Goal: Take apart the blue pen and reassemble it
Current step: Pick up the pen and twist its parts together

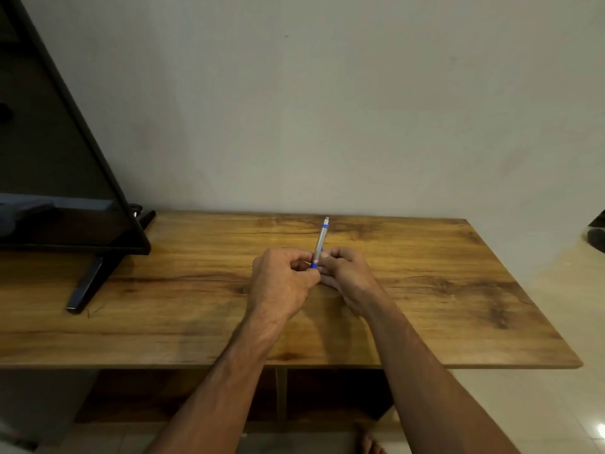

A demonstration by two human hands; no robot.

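Both hands meet over the middle of the wooden surface, just above the top.

The pen stands nearly upright between them, leaning a bit to the right & away from the camera. Barrel is silver-grey w/ a blue band near the top and a small pale cap or button at the very tip. A blue section shows at the bottom, where the fingers close on it.

Left hand: curled, back of hand toward the camera, thumb & forefinger pinched on the pen's lower blue end. Grasping the pen.

Right hand: fingers folded in from the right side, fingertips against the barrel just above the left hand's pinch. Also gripping the pen, prob. w/ thumb and first two fingers, though the thumb is hidden behind the barrel so exact contact is hard to read. A speck of blue shows between the barrel & the right fingers; can't tell if it's a clip or a separate piece.

Pen looks to be in one piece from this view; the lower end is covered by the fingers, so whether a joint is loosened there can't be seen.

Both forearms are bare & come in from the bottom edge.

Far left on the surface: a dark monitor, its stand foot angled toward the front edge. Well apart from the hands. Plain wall behind.
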